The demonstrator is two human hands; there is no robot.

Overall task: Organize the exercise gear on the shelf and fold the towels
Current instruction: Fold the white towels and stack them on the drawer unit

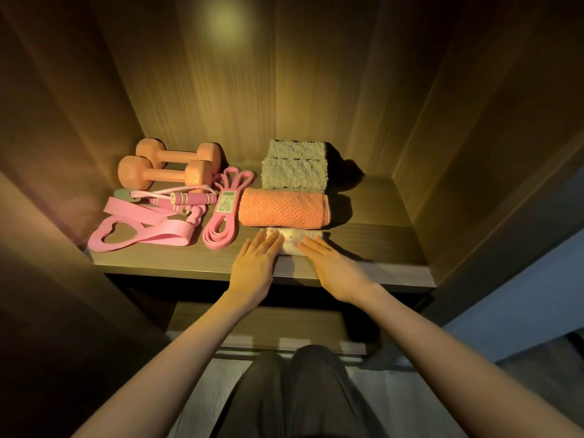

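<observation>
A small folded white towel (291,243) lies near the front edge of the wooden shelf (373,245). My left hand (255,263) and my right hand (331,267) lie flat with straight fingers on its left and right ends. Behind it sits a folded orange towel (282,207), and behind that a folded grey-green towel (294,165). On the shelf's left are two orange dumbbells (164,170), a pink skipping rope (180,199), a coiled pink resistance band with a label (222,216) and wide pink bands with a heart-shaped grip (139,230).
Dark wooden cabinet walls close in the shelf at left, right and back. The right part of the shelf by the wall holds nothing but shadow. A lower shelf (259,330) shows below the front edge, above my knees (294,390).
</observation>
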